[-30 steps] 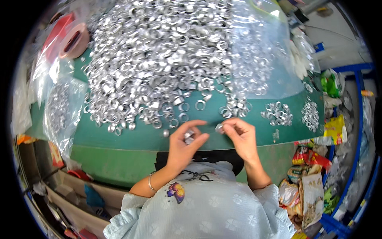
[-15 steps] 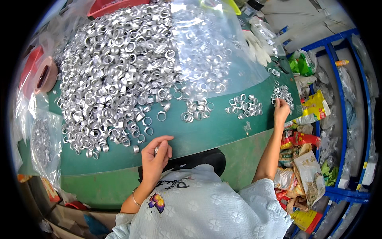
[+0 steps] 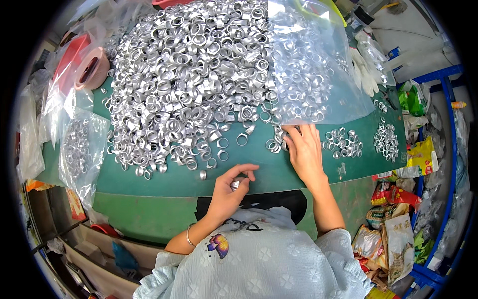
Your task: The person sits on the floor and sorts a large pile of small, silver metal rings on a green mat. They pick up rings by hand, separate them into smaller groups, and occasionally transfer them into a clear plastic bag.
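**Many silver rings (image 3: 194, 74) spread over a green table (image 3: 264, 172)**

The left hand (image 3: 228, 194) is over the near edge of the table, palm turned inward, its fingers curled and the thumb folded against a small silver piece (image 3: 235, 185) held inside; a bracelet (image 3: 188, 235) circles that wrist. To its right and farther in, the right hand (image 3: 306, 152) reaches forward, its fingertips at a loose group of rings (image 3: 275, 143) just on the near side of a clear plastic sheet (image 3: 348, 107). Those fingers are bent close to one another, but whether they are clamped on a ring I cannot tell.

The main heap fills the far middle and left, and more rings show through the sheet. Two smaller clusters lie on the right: a nearer cluster (image 3: 342, 144) beside the right hand, and an outer cluster (image 3: 386, 142) toward the table's right edge. On the left are a clear bag (image 3: 77, 149) with small metal pieces inside and, farther back, a pink bowl (image 3: 101, 70).
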Available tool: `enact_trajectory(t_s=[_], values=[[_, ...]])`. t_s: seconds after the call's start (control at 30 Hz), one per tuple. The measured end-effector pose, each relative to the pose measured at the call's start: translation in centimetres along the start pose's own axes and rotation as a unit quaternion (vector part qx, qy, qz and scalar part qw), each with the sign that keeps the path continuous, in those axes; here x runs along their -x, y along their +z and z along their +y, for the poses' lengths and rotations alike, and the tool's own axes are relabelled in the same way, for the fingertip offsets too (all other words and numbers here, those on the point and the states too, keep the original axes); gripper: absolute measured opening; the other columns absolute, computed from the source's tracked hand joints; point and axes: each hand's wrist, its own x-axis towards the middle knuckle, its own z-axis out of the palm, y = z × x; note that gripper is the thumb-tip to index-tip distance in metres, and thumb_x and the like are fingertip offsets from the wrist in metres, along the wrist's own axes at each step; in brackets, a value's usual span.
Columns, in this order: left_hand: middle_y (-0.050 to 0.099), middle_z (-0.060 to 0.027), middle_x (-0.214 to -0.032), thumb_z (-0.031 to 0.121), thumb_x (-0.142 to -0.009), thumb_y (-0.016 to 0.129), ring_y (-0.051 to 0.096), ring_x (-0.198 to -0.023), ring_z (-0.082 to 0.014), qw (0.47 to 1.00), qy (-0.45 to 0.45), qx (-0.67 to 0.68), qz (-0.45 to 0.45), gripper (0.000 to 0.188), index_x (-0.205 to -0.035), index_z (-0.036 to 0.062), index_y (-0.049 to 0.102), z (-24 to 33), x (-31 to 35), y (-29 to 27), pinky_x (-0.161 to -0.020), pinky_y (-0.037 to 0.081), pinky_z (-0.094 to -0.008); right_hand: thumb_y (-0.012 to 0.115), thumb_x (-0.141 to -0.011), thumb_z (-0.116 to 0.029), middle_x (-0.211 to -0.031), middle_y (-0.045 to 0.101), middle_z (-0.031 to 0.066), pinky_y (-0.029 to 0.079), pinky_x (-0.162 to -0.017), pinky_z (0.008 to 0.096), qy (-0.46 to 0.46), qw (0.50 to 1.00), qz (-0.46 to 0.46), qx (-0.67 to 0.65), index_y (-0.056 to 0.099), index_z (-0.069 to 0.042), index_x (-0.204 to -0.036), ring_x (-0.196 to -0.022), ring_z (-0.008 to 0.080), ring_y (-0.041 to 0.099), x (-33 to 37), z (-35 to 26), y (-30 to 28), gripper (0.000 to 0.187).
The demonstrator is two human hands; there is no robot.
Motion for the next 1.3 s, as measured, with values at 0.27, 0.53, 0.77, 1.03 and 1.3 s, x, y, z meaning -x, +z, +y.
enact_trajectory(t_s=[0.27,0.53,0.77,1.03,1.3], values=[[0.054,0.0006,-0.08,0.001,-0.084,0.054,0.037,-0.055,-0.0003,1.0,-0.009,-0.004,-0.024,0.031,-0.116,0.0011,0.053,0.3,-0.4,-0.2,-0.046,0.028,-0.0154,0.058,-0.084,-0.004,-0.065,0.054,0.0005,0.035,-0.054,0.0199,0.263,0.883,0.034,-0.388,0.059,-0.002,-0.086,-0.058,0.0059,0.047,2.0,-0.3,-0.3,0.002],[0.054,0.001,-0.073,0.001,-0.077,0.067,0.046,-0.062,-0.0021,0.99,0.113,-0.077,-0.033,0.042,-0.116,0.0024,0.053,0.3,-1.3,1.3,-0.054,0.037,-0.0177,0.054,-0.088,-0.009,-0.075,0.061,0.0015,0.035,-0.053,0.0169,0.355,0.646,-0.146,-0.661,0.057,-0.002,-0.09,-0.06,0.0042,0.051,4.9,-3.8,0.3,0.008],[0.054,-0.0076,-0.064,0.027,-0.094,0.042,0.03,-0.038,-0.007,0.933,-0.171,0.304,-0.09,0.032,-0.09,-0.0002,0.058,0.5,-1.3,-0.8,-0.034,0.025,-0.0184,0.063,-0.077,-0.004,-0.08,0.059,0.0075,0.039,-0.059,0.0274,0.174,0.957,0.027,-0.229,0.06,-0.001,-0.092,-0.071,0.0177,0.052,1.9,-1.2,-0.8,0.015],[0.061,-0.0111,-0.083,0.008,-0.086,0.048,0.05,-0.06,-0.0123,0.933,-0.193,0.303,0.018,0.017,-0.096,-0.0007,0.059,1.5,-1.7,0.7,-0.043,0.035,-0.0174,0.066,-0.074,-0.009,-0.09,0.055,0.0096,0.036,-0.073,0.0386,0.033,0.998,0.061,0.004,0.062,-0.003,-0.085,-0.086,0.0291,0.049,-0.9,-0.1,2.2,0.013],[0.056,0.0008,-0.077,0.003,-0.078,0.064,0.043,-0.06,-0.0031,0.999,0.014,0.014,0.032,0.034,-0.112,0.002,0.057,0.6,-1.4,0.9,-0.049,0.033,-0.0173,0.058,-0.088,-0.012,-0.072,0.06,-0.0026,0.036,-0.053,0.0172,0.349,0.681,-0.078,-0.639,0.061,-0.004,-0.089,-0.059,0.0028,0.048,3.8,-2.5,0.3,0.008]])
